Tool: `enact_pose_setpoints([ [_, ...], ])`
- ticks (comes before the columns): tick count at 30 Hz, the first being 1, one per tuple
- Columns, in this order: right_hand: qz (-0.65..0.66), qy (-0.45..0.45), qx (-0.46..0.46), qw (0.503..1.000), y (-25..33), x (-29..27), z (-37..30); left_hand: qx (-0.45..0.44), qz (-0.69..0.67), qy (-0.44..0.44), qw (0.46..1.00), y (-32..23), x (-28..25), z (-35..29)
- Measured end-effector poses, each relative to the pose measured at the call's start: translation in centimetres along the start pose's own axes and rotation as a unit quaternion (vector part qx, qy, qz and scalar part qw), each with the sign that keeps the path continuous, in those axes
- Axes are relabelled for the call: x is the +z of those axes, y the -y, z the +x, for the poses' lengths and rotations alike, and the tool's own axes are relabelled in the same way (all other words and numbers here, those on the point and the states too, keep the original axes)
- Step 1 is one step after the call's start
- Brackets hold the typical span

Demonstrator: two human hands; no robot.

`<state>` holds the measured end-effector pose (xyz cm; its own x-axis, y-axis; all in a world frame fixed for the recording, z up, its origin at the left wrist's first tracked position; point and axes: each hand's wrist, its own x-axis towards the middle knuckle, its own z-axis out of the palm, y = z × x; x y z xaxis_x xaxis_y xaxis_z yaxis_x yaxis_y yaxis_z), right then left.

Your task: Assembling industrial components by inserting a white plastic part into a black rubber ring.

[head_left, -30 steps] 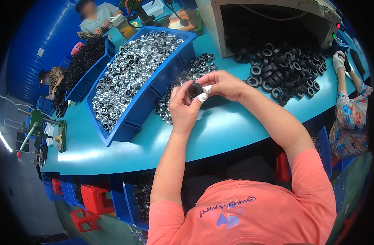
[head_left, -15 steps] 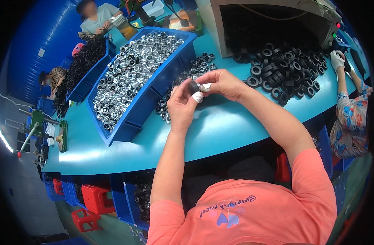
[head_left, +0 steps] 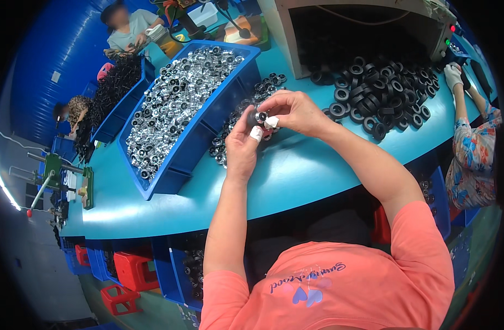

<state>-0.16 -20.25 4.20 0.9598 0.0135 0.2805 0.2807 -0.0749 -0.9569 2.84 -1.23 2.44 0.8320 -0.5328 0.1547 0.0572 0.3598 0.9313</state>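
Over the table my left hand (head_left: 242,146), its thumb wrapped in white, is closed on a black ring (head_left: 252,116). Against that ring sits a small silver wheel hub (head_left: 261,116) with a dark centre, its face turned up toward me. My right hand (head_left: 297,114), also white-wrapped at the thumb, pinches the hub from the other side. Fingers partly cover both parts, so how far the hub is inside the ring cannot be told. Beneath and behind the hands lies a loose pile of silver-and-black hubs (head_left: 271,82).
A blue bin (head_left: 194,159) heaped with silver hubs stands left of my hands. Black rings (head_left: 367,99) lie piled at right before a box-shaped machine (head_left: 288,38). A co-worker's gloved hand (head_left: 453,76) is at far right. Another person (head_left: 134,30) sits across the table (head_left: 136,212).
The ring and hub have been tilted, so the hub's face now shows between my hands. Both hands stay close together, and the view has shifted slightly.
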Motion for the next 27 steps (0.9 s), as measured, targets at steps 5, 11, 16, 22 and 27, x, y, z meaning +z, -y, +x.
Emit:
enact_pose_setpoints([
  [5, -0.128, -0.004, -0.094, 0.987, 1.2, 0.1, -0.4, -0.002, -0.016, 0.021, 1.0, 0.0, -0.1, 0.0],
  [11, -0.184, 0.025, -0.099, 0.978, 1.8, 1.3, -0.7, -0.017, 0.042, -0.016, 0.999, 0.9, -0.6, 0.1],
  [16, -0.011, 0.028, 0.02, 0.999, 1.0, 0.8, -0.3, 0.008, 0.025, -0.021, 0.999, 0.9, -0.3, 0.0],
  [22, -0.076, 0.084, 0.071, 0.991, 1.5, 0.2, -0.4, 0.048, 0.044, 0.004, 0.998, 1.0, -0.4, -0.1],
  [27, -0.06, 0.072, 0.017, 0.995, 0.1, 0.4, -0.4, 0.081, 0.161, -0.04, 0.983, 1.1, 0.5, -0.5],
])
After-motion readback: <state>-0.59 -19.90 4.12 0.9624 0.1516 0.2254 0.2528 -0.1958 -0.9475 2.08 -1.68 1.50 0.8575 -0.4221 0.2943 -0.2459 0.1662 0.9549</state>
